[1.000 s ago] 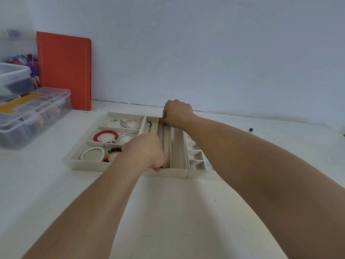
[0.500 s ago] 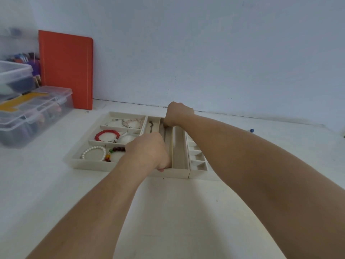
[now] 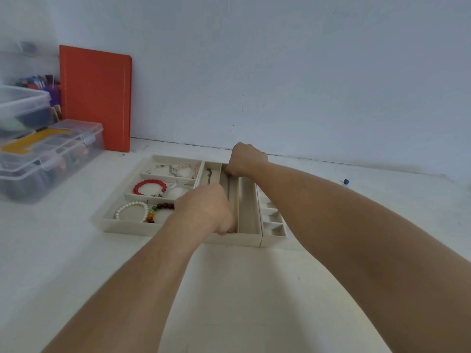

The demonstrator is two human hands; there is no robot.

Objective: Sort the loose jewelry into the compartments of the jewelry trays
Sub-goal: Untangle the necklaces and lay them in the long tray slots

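White tabletop [image 3: 229, 289] carries a cream jewelry tray [image 3: 127, 226] near its far edge, with pearl [image 3: 131, 210], red [image 3: 149, 187] and pink [image 3: 188, 169] bracelets in separate compartments. Left hand [image 3: 204, 208] curls at the near end of a long slot, right hand [image 3: 246, 159] at its far end; whatever they pinch is hidden.

Home craft desk: clear storage boxes [image 3: 48, 159], red notebook [image 3: 95, 98], white wall [image 3: 280, 72].

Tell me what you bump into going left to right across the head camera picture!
Clear plastic boxes → orange book → pearl bracelet → red bracelet → left hand → right hand → small-compartment tray → blue pin.
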